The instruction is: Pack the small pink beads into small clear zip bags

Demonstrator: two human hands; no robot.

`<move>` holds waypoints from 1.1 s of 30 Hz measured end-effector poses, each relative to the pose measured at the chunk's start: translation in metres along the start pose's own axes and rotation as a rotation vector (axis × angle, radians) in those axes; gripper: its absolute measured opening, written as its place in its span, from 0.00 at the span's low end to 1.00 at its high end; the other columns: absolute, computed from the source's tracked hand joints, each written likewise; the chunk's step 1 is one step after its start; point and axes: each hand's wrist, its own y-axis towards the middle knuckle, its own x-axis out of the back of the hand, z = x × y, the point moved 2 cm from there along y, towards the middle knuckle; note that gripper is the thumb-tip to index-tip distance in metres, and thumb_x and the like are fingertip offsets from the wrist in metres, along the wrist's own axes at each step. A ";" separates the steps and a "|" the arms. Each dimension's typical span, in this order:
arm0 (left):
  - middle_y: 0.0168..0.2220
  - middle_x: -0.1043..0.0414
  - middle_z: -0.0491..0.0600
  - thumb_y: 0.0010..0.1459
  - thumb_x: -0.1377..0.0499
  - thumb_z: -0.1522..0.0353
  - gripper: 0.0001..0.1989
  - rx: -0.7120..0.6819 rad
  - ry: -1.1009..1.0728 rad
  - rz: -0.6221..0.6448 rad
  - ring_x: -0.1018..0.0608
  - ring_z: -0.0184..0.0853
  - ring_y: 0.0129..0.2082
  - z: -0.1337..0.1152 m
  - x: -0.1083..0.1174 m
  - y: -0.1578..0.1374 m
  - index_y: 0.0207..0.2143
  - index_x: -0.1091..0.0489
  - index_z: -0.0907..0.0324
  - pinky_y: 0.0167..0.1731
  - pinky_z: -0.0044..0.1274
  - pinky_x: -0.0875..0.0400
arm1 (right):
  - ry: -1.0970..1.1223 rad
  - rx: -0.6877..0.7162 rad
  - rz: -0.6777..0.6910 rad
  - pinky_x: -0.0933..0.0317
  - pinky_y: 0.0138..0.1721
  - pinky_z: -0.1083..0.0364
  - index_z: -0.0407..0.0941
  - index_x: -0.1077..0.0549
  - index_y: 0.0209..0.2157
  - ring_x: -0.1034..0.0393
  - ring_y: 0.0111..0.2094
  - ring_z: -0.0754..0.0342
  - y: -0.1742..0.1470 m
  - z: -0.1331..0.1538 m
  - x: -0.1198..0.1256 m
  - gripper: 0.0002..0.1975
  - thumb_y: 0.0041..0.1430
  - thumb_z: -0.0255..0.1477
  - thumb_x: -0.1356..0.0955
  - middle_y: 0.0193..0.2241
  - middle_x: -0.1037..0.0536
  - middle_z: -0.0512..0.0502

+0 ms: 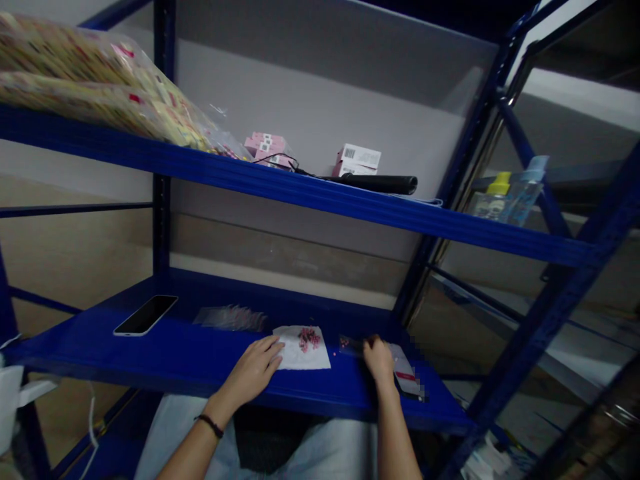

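Shelving of blue metal [300, 190] spans the whole view! Down on its lower deck, the left hand [254, 367] lies open, fingers at the left edge of a square white paper sheet [297, 360]; right hand [379, 360], fingers curled. Flat black phone [147, 315] far left; up above, pink-and-white cardboard boxes [360, 157] flash barcodes, lettering too small to read. Small clear plastic bag [345, 347] beside those curled fingers, pinched or not, can't tell! Tiny pink pieces [309, 339] heap on the sheet.
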 end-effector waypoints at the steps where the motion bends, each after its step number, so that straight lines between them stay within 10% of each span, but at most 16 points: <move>1: 0.62 0.34 0.52 0.66 0.49 0.59 0.20 0.010 0.005 0.018 0.34 0.46 0.62 -0.005 -0.007 0.001 0.58 0.31 0.50 0.62 0.38 0.44 | -0.014 0.006 0.006 0.41 0.38 0.53 0.39 0.25 0.42 0.26 0.40 0.43 -0.004 0.000 -0.004 0.14 0.64 0.31 0.39 0.38 0.23 0.33; 15: 0.66 0.43 0.47 0.68 0.54 0.53 0.24 0.021 0.172 0.223 0.41 0.45 0.67 0.006 -0.028 0.004 0.63 0.38 0.46 0.64 0.41 0.51 | -0.092 -0.045 -0.058 0.39 0.44 0.52 0.34 0.29 0.46 0.28 0.45 0.41 -0.010 0.000 -0.033 0.15 0.64 0.27 0.40 0.42 0.26 0.29; 27: 0.62 0.35 0.53 0.69 0.52 0.59 0.21 -0.071 0.221 0.158 0.35 0.46 0.63 0.015 -0.021 0.013 0.59 0.33 0.53 0.60 0.40 0.41 | 0.133 -0.088 -0.006 0.38 0.44 0.55 0.38 0.28 0.51 0.26 0.48 0.45 0.000 -0.017 -0.026 0.17 0.64 0.27 0.39 0.45 0.22 0.35; 33: 0.58 0.31 0.56 0.68 0.50 0.66 0.17 -0.203 0.179 -0.071 0.31 0.45 0.59 -0.057 -0.023 0.006 0.55 0.29 0.56 0.58 0.40 0.37 | 0.197 -0.072 -0.002 0.38 0.44 0.55 0.40 0.27 0.48 0.26 0.46 0.46 -0.002 -0.019 -0.028 0.16 0.63 0.29 0.39 0.44 0.21 0.38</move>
